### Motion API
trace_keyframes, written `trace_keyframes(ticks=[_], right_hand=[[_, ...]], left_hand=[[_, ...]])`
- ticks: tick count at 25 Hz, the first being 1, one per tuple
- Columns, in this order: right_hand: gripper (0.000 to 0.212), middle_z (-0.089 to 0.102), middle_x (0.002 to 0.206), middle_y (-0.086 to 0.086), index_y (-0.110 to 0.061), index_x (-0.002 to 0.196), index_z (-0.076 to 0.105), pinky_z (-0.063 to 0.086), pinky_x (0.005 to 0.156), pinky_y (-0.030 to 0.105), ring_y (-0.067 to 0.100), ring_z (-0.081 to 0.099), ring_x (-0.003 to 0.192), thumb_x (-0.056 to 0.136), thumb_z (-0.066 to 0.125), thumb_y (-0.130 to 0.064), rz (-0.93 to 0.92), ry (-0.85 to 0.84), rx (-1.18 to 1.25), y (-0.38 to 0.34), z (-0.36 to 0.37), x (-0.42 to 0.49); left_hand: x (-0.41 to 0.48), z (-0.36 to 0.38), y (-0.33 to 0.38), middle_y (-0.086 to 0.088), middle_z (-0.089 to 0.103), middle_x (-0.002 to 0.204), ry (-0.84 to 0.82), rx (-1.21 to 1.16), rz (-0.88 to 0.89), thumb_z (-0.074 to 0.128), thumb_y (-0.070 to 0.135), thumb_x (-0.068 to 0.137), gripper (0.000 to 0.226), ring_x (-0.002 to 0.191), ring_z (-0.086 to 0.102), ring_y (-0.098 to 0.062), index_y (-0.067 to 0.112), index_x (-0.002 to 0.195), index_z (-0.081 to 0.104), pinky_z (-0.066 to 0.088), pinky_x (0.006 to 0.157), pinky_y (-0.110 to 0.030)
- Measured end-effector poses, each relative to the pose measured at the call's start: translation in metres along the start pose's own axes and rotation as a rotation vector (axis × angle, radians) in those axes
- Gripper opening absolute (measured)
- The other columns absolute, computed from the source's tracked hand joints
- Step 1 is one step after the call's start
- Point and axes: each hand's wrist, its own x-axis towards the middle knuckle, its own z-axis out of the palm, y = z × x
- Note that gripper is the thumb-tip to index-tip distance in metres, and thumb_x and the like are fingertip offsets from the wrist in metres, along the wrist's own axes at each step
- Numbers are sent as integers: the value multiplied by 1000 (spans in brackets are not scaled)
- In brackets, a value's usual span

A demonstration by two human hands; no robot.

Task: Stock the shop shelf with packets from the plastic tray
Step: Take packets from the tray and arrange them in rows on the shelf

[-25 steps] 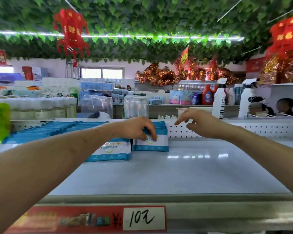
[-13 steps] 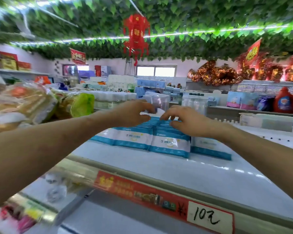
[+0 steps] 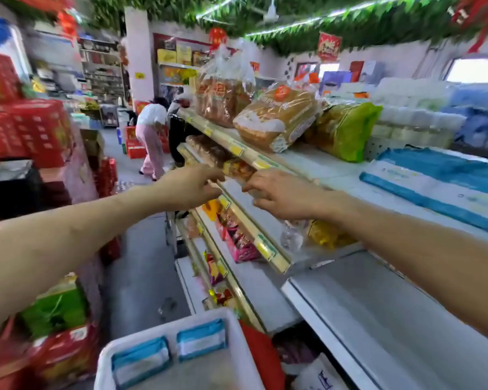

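The white plastic tray point(image 3: 226, 315) sits low in front of me with two blue-and-white packets point(image 3: 200, 339) standing in it. More blue-and-white packets point(image 3: 437, 181) lie in rows on the top shop shelf point(image 3: 316, 167) at the right. My left hand point(image 3: 190, 187) and my right hand point(image 3: 279, 194) are stretched out in the air in front of the shelving, left of the stocked packets. Both hold nothing, with loosely bent fingers. The view is blurred by motion.
Bagged bread point(image 3: 273, 119) and a green bag point(image 3: 347, 130) lie on the top shelf further left. Lower shelves carry colourful snack packs point(image 3: 237, 240). Red boxes point(image 3: 31, 130) line the left of the aisle, where a person point(image 3: 151, 136) bends down at the far end.
The view has swung left and down, from the shelf top to the aisle and the tray. Both hands have come off the stocked packets and now hang in the air, empty.
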Motion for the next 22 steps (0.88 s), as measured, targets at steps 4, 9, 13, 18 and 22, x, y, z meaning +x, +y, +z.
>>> trace_keyframes(ticks=[4,9,13,18,22], right_hand=[[41,58,127,10,-14,136,59,41,99,37,27,51,123,97,60,-26,-35,-218,113,-55,114,23],[36,60,129,10,-11,131,64,36,92,23,25,54,123,96,58,-13,-14,-519,335,-107,233,-6],[39,58,133,8,-18,131,65,39,108,32,25,54,125,92,61,-14,21,-619,382,-126,297,-35],[39,51,134,-3,-25,130,64,27,109,30,18,46,128,92,57,-18,48,-516,350,-134,330,-52],[35,49,121,-2,-27,119,69,34,107,33,19,48,117,89,61,-13,7,-462,356,-137,341,-56]], left_hand=[[-89,68,-49,-4,66,130,-145,-90,-186,54,43,93,45,116,63,-28,22,131,64,51,95,-42],[-188,179,-74,-6,63,129,-355,-125,-329,61,26,93,37,120,61,-29,24,130,65,50,96,-38],[-243,248,-81,-1,61,133,-527,-99,-359,56,32,88,40,122,60,-27,30,127,66,50,99,-38],[-266,279,-92,-6,52,141,-529,28,-279,61,35,87,42,119,56,-36,27,128,67,47,102,-44],[-264,290,-88,-5,50,138,-458,52,-265,64,36,88,36,109,57,-36,35,123,69,49,95,-43]])
